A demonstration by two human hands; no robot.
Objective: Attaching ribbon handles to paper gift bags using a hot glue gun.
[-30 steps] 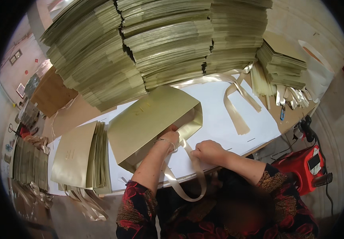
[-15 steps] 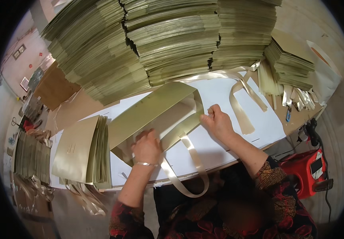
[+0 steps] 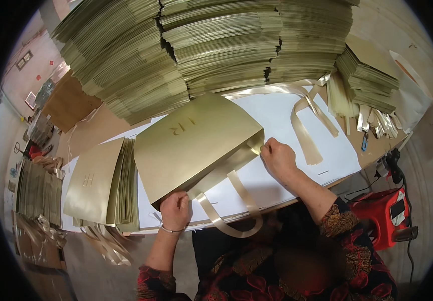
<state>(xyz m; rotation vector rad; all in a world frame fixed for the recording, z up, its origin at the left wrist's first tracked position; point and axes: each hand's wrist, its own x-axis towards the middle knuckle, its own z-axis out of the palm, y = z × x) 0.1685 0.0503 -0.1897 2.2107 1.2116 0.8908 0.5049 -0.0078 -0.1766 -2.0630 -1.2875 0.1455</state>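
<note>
A gold paper bag (image 3: 201,143) lies on the white sheet in front of me, its mouth toward me and partly open. My left hand (image 3: 175,209) is closed on the near left corner of the mouth. At the right corner, my right hand (image 3: 279,158) pinches the bag's edge. A cream ribbon handle (image 3: 249,200) loops from the lower side of the mouth and hangs over the table's front edge. The bag's inside is mostly hidden beneath its upper panel, which bears a small embossed mark.
Tall stacks of flat gold bags (image 3: 221,50) rise at the back. Finished-looking bags (image 3: 96,183) are piled at the left. Loose ribbons (image 3: 306,130), a blue cutter (image 3: 364,142) and a smaller stack (image 3: 367,75) lie right. A red machine (image 3: 387,218) stands beyond the table's right edge.
The bag's upper panel has swung toward me, so its marked outer face shows and the mouth is narrower. My left hand has moved from inside the mouth to its near left corner.
</note>
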